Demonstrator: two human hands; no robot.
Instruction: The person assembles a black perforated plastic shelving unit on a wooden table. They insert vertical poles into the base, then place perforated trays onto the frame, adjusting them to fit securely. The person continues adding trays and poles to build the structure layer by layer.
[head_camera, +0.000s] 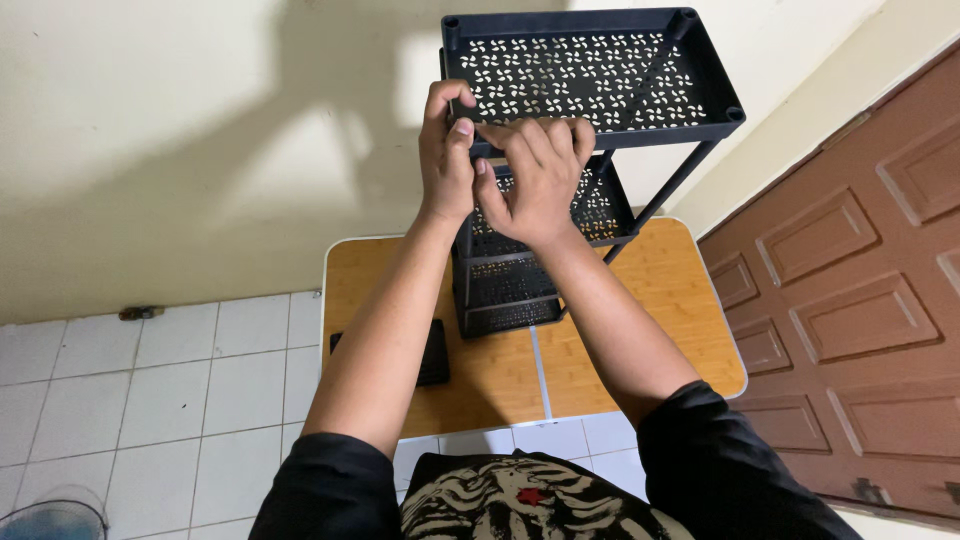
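- The black tiered rack (600, 80) stands upright on the counter (660, 300), filling the upper centre of the frame. Its perforated top tray sits highest, carried on thin corner poles, so its near rim lies at working height for both hands.
- Lower perforated trays (510, 285) are stacked beneath the top one, at frame centre. Their shared footprint keeps the rack stable on the counter while the upper rim is handled.
- The left hand (447, 150) is closed around the near left corner of the top tray, fingers curled over the rim and thumb pressed against it. This grip appears to brace the corner where tray and pole meet.
- The right hand (535, 180) is just beside the left and touching it, fingers bent and pressed together over the near rim. Whether a small part is pinched between the fingertips cannot be told; the fingers hide that spot.
- Both forearms run up from the lower centre of the frame, converging on the same corner.
- A flat black perforated panel (432, 352) lies on the counter at centre left, partly behind the left forearm and apart from the rack.
- The wooden counter stands on a white tiled floor (150, 390). A brown panelled door (860, 300) occupies the right edge.
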